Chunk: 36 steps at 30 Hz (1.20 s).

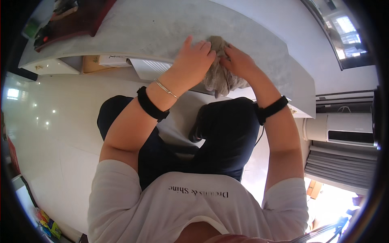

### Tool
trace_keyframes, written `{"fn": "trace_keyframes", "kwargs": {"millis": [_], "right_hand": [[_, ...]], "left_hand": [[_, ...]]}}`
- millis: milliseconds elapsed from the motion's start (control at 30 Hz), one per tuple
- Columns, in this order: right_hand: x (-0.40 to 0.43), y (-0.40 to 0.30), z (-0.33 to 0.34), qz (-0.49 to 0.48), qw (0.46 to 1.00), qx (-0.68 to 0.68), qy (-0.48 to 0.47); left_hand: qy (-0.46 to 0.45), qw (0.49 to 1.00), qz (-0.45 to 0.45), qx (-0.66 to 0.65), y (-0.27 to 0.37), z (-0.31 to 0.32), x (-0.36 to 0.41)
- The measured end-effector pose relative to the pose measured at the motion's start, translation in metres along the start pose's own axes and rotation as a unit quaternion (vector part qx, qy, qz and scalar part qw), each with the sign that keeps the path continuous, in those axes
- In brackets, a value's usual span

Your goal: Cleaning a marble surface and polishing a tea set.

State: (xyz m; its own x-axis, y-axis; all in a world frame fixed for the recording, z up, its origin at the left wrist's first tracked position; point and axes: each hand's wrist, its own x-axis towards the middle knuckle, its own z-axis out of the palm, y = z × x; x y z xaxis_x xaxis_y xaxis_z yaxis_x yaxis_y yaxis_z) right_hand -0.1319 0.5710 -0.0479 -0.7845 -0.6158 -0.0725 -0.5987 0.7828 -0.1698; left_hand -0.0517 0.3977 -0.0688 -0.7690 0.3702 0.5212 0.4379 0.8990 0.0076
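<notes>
A crumpled grey-brown cloth (pixel 219 73) hangs over the front edge of a grey-topped cabinet (pixel 182 27), its upper end lying on the top. My left hand (pixel 194 60), with a thin bracelet at the wrist, is at the cloth's left side, fingertips touching its upper part. On the other side, the thumb and fingers of my right hand (pixel 240 62) pinch a fold of the same cloth. The left palm and the underside of the fingers are hidden, so its hold on the cloth is unclear.
An open drawer below the top holds a white box (pixel 113 60). A dark red tray-like object (pixel 73 25) with items on it stands at the far left of the top. A wall-side screen (pixel 340 33) is at upper right. My knees are beneath the cabinet's edge.
</notes>
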Motion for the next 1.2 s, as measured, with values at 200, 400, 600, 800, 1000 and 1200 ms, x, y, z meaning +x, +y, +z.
{"fn": "trace_keyframes", "kwargs": {"millis": [200,400,600,800,1000,1200], "right_hand": [[0.013,0.007,0.002,-0.016,1.000,-0.018,0.005],[0.009,0.000,0.007,0.033,0.998,-0.051,0.019],[-0.001,-0.011,0.008,0.050,0.997,-0.050,0.028],[-0.001,-0.011,0.019,0.054,0.995,-0.066,0.057],[-0.013,-0.013,0.034,-0.044,0.954,0.047,0.293],[-0.046,-0.026,0.025,0.045,0.988,0.144,0.040]], "left_hand": [[0.055,0.995,0.005,-0.081,0.002,0.005,0.001],[0.061,0.992,-0.008,-0.108,0.003,0.017,-0.008],[0.063,0.993,-0.011,-0.098,0.004,0.023,-0.011],[0.031,0.992,-0.069,-0.105,0.019,0.019,-0.014],[0.013,0.993,-0.101,-0.063,0.035,0.022,-0.021],[0.016,0.992,-0.125,-0.025,0.037,0.026,-0.019]]}}
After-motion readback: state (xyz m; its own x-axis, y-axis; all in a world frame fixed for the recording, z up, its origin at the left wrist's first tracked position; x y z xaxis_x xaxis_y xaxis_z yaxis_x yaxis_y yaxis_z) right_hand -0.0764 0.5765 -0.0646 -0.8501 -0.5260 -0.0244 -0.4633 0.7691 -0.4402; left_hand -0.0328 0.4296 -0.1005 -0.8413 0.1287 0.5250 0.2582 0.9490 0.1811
